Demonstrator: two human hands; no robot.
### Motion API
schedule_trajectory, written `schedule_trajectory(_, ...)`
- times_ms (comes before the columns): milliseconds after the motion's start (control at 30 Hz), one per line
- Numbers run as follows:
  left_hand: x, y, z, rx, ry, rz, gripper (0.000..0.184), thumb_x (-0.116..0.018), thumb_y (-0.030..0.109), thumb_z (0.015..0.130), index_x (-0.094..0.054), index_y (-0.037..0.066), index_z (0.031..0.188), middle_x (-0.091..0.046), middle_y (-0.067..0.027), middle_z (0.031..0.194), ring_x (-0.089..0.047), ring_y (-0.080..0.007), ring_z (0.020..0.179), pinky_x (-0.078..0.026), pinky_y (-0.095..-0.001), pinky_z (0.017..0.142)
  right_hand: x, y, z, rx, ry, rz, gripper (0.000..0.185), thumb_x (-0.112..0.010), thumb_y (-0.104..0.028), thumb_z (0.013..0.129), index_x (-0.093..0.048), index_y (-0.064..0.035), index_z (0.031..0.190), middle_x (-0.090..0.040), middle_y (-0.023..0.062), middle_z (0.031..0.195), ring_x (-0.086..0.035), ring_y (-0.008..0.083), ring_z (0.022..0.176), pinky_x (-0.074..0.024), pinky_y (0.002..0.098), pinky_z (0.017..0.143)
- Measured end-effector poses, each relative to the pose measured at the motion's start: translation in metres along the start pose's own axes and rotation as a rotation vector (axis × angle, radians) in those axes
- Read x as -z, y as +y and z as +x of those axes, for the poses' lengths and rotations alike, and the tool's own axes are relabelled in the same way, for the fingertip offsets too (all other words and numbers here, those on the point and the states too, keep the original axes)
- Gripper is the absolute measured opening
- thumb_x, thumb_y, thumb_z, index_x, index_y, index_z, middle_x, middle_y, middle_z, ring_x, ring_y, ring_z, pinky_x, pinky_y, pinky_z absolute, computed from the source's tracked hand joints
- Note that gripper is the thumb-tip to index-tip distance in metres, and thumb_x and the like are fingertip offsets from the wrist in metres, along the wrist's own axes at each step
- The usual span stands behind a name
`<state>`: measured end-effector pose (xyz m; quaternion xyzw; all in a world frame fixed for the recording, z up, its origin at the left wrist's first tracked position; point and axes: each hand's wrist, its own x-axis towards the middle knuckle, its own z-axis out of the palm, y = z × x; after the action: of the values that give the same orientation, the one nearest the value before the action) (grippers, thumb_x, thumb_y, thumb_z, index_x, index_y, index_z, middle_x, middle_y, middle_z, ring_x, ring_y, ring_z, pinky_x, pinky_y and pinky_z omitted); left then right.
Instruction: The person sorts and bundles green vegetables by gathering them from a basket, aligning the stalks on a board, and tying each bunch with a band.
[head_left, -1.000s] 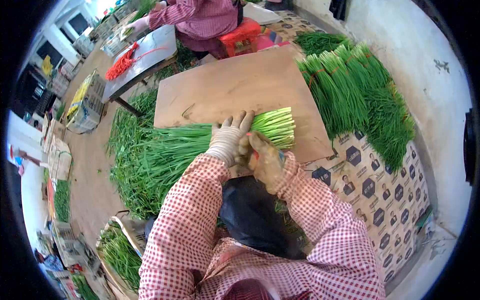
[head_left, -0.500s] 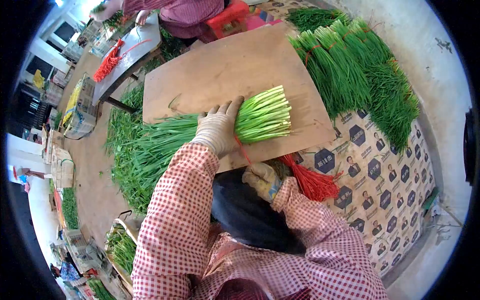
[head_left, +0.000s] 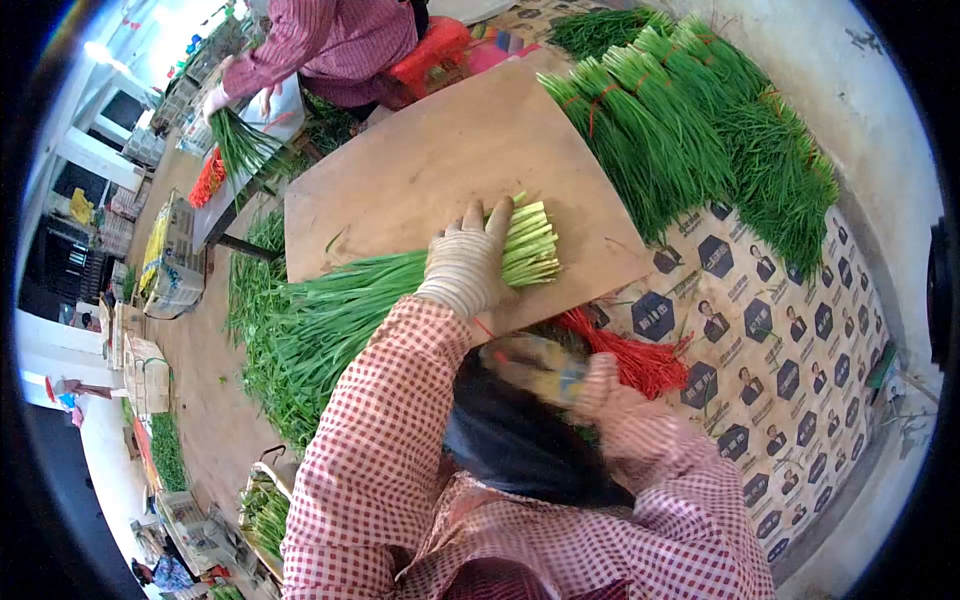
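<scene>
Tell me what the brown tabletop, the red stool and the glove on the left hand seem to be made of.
Brown tabletop: probably wood or hardboard, dull, with smudges and scuffs.
Red stool: likely plastic, judging by its bright, even colour.
Glove on the left hand: knitted fabric, matte, with ribbed bands; the fibre can't be told.
</scene>
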<state>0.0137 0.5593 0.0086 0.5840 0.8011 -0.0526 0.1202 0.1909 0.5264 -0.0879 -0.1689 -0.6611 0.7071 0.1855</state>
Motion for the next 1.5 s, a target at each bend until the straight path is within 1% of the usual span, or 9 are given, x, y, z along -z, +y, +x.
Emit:
schedule_trajectory(267, 0.028, -0.010, 0.027, 0.055, -0.195, -0.129, 0.087, -0.081, 0.033, 0.058, -0.041, 0.005, 0.130, -0.061, -0.0222, 0.113, -0.061, -0.0359, 0.104, -0.050, -0.0404, 0.089, 0.086, 0.002, 0.060, 0.174, 0.759, 0.503, 0.047, -0.060, -0.025, 0.093, -0.046, -0.0043, 0.132, -0.058, 0.0121, 0.119, -0.058, 0.0221, 0.107, -0.0500, 0.0318, 0.088)
schedule_trajectory(367, 0.028, -0.014, 0.034, 0.050, -0.200, -0.121, 0.079, -0.079, 0.035, 0.060, -0.047, 0.002, 0.124, -0.063, -0.0223, 0.111, -0.062, -0.0353, 0.105, -0.050, -0.0406, 0.089, 0.043, -0.028, 0.110, 0.295, 0.883, -0.764, 0.056, -0.057, -0.035, 0.092, -0.041, -0.0037, 0.135, -0.056, 0.0194, 0.116, -0.059, 0.0335, 0.101, -0.0497, 0.0438, 0.088)
schedule_trajectory(767, 0.010, -0.022, 0.029, 0.005, -0.033, -0.201, 0.086, -0.081, 0.037, 0.057, -0.045, 0.003, 0.128, -0.063, -0.0246, 0.108, -0.062, -0.0371, 0.103, -0.050, -0.0414, 0.087, 0.076, 0.005, 0.173, 0.015, 0.866, -0.669, 0.027, -0.045, -0.031, 0.096, -0.054, -0.0066, 0.104, -0.064, 0.0140, 0.093, -0.062, 0.0336, 0.085, -0.0501, 0.0428, 0.078)
schedule_trajectory(867, 0.023, -0.012, 0.021, 0.082, -0.148, -0.197, 0.095, -0.081, 0.036, 0.057, -0.038, 0.003, 0.136, -0.058, -0.0228, 0.121, -0.057, -0.0361, 0.113, -0.047, -0.0411, 0.095, 0.120, 0.056, 0.210, 0.546, 1.081, -0.576, 0.023, -0.046, -0.028, 0.095, -0.055, -0.0078, 0.101, -0.062, 0.0105, 0.087, -0.060, 0.0289, 0.076, -0.0513, 0.0384, 0.073)
schedule_trajectory(933, 0.012, -0.019, 0.006, 0.003, -0.014, -0.169, 0.104, -0.082, 0.037, 0.056, -0.031, 0.005, 0.140, -0.055, -0.0227, 0.126, -0.053, -0.0362, 0.118, -0.043, -0.0427, 0.099, 0.160, 0.033, 0.199, -0.125, 0.852, -0.945, 0.030, -0.048, -0.029, 0.093, -0.057, -0.0110, 0.116, -0.065, 0.0147, 0.091, -0.063, 0.0276, 0.078, -0.0504, 0.0391, 0.069)
schedule_trajectory(1233, 0.020, -0.048, -0.039, 0.071, -0.091, 0.018, 0.108, -0.083, 0.041, 0.056, -0.027, 0.008, 0.142, -0.057, -0.0184, 0.124, -0.054, -0.0330, 0.119, -0.025, -0.0521, 0.110, 0.124, 0.001, 0.044, -0.096, 0.709, -0.165, 0.032, -0.055, -0.033, 0.095, -0.062, -0.0037, 0.105, -0.061, 0.0062, 0.076, -0.055, 0.0105, 0.061, -0.0458, 0.0260, 0.053)
schedule_trajectory(1333, 0.019, -0.068, -0.083, -0.017, 0.246, 0.003, 0.093, -0.080, 0.036, 0.061, -0.035, 0.005, 0.136, -0.061, -0.0172, 0.116, -0.054, -0.0328, 0.115, -0.028, -0.0506, 0.107, 0.126, 0.024, 0.038, 0.127, 0.648, 0.299, 0.027, -0.054, -0.026, 0.097, -0.061, -0.0029, 0.110, -0.060, 0.0013, 0.080, -0.053, 0.0087, 0.056, -0.0451, 0.0243, 0.050)
schedule_trajectory(1400, 0.020, -0.085, -0.118, -0.091, 0.516, -0.078, 0.084, -0.079, 0.033, 0.062, -0.041, 0.005, 0.132, -0.059, -0.0153, 0.113, -0.053, -0.0327, 0.114, -0.022, -0.0537, 0.110, 0.133, -0.004, 0.044, 0.207, 0.530, 0.046, 0.048, -0.056, -0.042, 0.094, -0.054, -0.0038, 0.124, -0.060, 0.0089, 0.113, -0.059, 0.0168, 0.104, -0.0497, 0.0293, 0.084)
schedule_trajectory(1500, 0.004, -0.109, -0.165, -0.092, 0.676, -0.382, 0.090, -0.085, 0.037, 0.056, -0.044, 0.002, 0.128, -0.059, -0.0144, 0.110, -0.055, -0.0322, 0.110, -0.023, -0.0553, 0.110, 0.085, -0.102, 0.059, 0.413, 0.059, 0.596, 0.033, -0.055, -0.024, 0.096, -0.056, -0.0030, 0.121, -0.061, 0.0032, 0.094, -0.058, 0.0124, 0.073, -0.0473, 0.0240, 0.060)
